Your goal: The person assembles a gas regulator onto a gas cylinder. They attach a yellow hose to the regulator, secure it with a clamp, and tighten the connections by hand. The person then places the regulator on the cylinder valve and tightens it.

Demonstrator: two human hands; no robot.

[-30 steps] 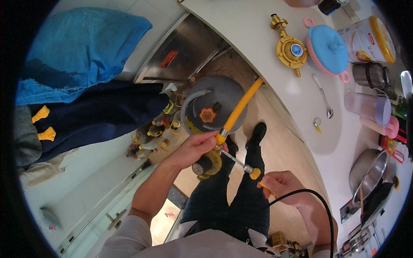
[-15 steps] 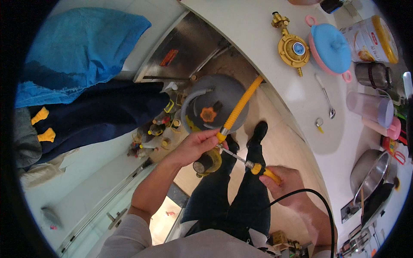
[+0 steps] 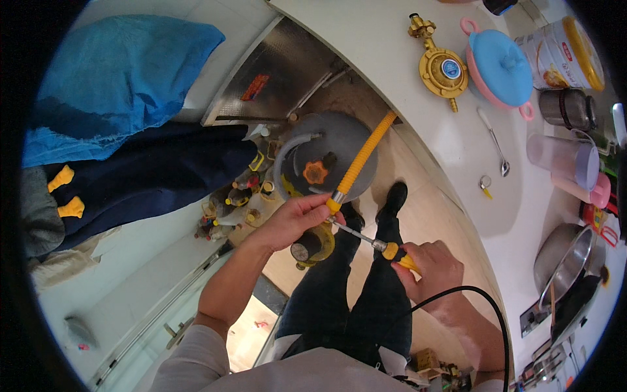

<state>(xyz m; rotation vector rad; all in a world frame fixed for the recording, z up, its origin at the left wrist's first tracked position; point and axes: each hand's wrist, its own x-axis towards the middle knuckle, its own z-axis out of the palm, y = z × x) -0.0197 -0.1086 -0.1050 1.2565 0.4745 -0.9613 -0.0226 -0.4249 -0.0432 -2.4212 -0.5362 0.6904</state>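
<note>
My left hand point(image 3: 295, 221) is closed round the lower end of a yellow corrugated gas hose point(image 3: 366, 157), just below its silver collar. In my right hand point(image 3: 432, 268), the fingers curl over the yellow and black handle of a screwdriver point(image 3: 356, 234). Its thin metal shaft slants up and left, and the tip meets a small metal piece at the hose end, by my left thumb. That piece is too small to make out, though it looks like a clamp. On the counter at the upper right lies a brass gas regulator point(image 3: 444, 70).
A grey gas cylinder point(image 3: 353, 130) with an orange valve knob point(image 3: 315, 172) stands at the cabinet opening, beside several bottles point(image 3: 245, 183). The white counter point(image 3: 418, 130) carries a spoon point(image 3: 494, 142), a small ring clamp point(image 3: 484, 186), a blue-lidded bowl point(image 3: 501, 65) and a steel pot point(image 3: 567, 264).
My right hand has rolled over the screwdriver handle, its knuckles now higher and its fingers wrapped further round. My left hand keeps its grip on the hose. The whole view has shifted slightly.
</note>
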